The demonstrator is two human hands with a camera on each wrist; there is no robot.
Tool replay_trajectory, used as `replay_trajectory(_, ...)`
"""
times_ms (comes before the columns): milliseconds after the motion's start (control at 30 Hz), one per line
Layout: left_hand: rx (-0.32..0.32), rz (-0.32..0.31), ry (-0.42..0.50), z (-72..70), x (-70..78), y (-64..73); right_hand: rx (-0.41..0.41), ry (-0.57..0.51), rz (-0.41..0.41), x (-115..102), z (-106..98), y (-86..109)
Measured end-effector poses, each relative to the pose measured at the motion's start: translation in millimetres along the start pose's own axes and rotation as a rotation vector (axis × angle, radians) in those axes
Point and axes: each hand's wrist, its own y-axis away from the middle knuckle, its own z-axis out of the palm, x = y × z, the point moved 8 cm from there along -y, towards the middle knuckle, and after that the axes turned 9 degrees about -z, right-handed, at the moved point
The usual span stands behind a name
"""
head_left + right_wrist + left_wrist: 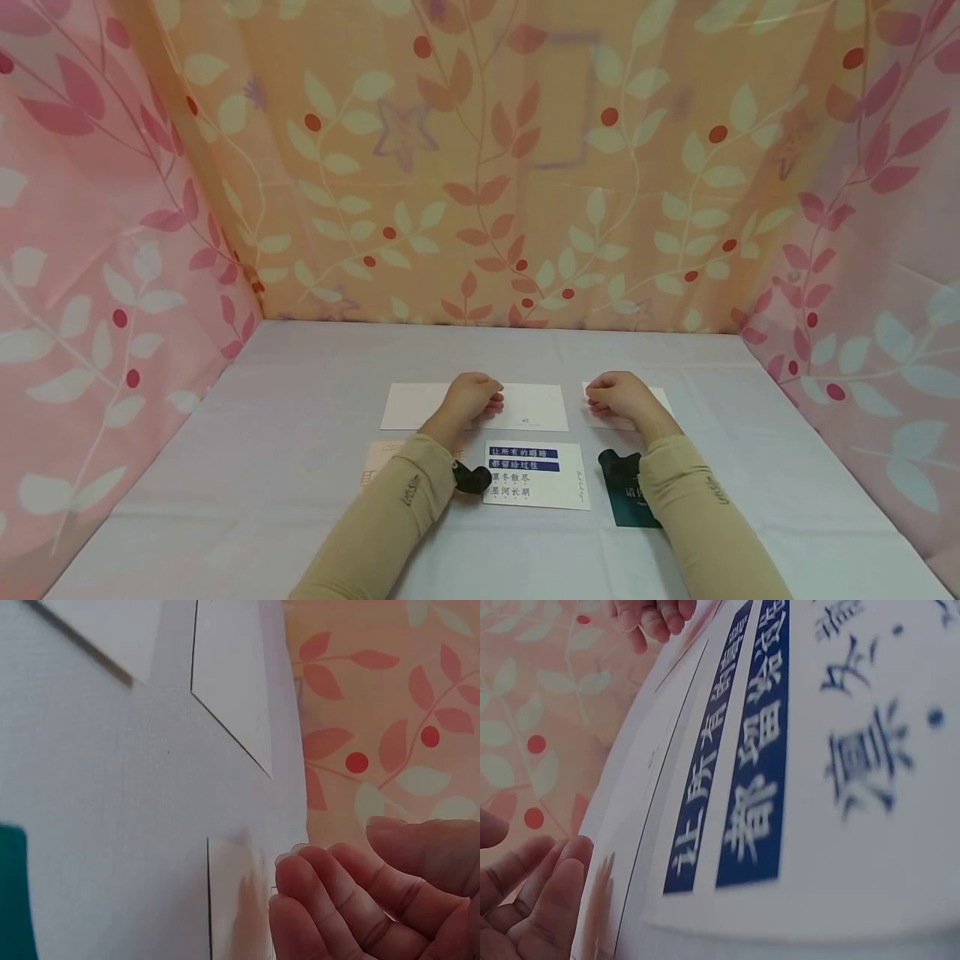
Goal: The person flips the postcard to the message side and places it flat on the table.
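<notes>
My left hand [472, 397] is over a wide white card [542, 405] in the back row, its fingers loosely bent and holding nothing. To the right, my right hand [619, 395] hovers above a smaller white card [609, 422], also holding nothing. In the right wrist view, the right hand's fingers [352, 889] are relaxed, with the thumb apart from them. In front lie a peach card [381, 453], partly behind the left sleeve, a white card with dark blue bands and Chinese characters [551, 493], and a dark green card [626, 507], partly covered by the right forearm.
A white cloth covers the table [247, 467]. Floral curtains [480, 167] rise behind it and at both sides. A black wrist device [472, 479] on the left arm overlaps the front cards in the head view; another [618, 463] is on the right.
</notes>
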Motion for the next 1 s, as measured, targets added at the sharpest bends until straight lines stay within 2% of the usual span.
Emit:
replay_trajectory(167,-0.020,0.018,0.015,12.8,6.1,1.3,0.021,0.003,0.009,6.4,-13.3,4.0)
replay_trajectory(433,-0.031,0.038,-0.015,28.1,10.6,-0.8,0.048,-0.041,0.030,17.0,-30.4,8.2)
replay_trajectory(633,-0.038,0.038,-0.039,41.2,14.7,0.8,0.075,0.016,0.034,26.4,-45.7,10.8)
replay_trajectory(767,-0.067,0.044,-0.037,51.9,17.6,1.3,0.093,0.021,0.029,31.2,-55.8,14.6)
replay_trajectory(1000,-0.113,0.017,-0.017,67.9,17.6,1.4,0.099,0.039,0.045,43.8,-72.6,21.1)
